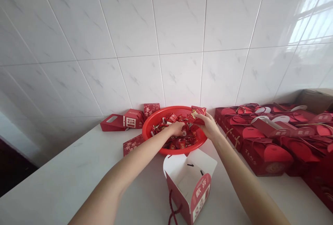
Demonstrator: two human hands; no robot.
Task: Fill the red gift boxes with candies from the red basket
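Observation:
A red plastic basket (170,151) holds many small red wrapped candies (177,144). My left hand (177,128) reaches into it, fingers bent down among the candies; what they hold, if anything, is hidden. Above the basket's right rim, my right hand (205,122) is closed on a red packet (198,111) with gold print. In front of the basket stands an open red gift box (182,197), white inside, with a dark red cord hanging at its left side. Its bottom shows no candies.
Rows of closed red gift boxes (267,157) fill the table's right side. Behind the basket to the left lie several red cartons (134,118), and a flat red box (132,144) lies at its left. A tiled wall (179,79) borders the white table (85,169).

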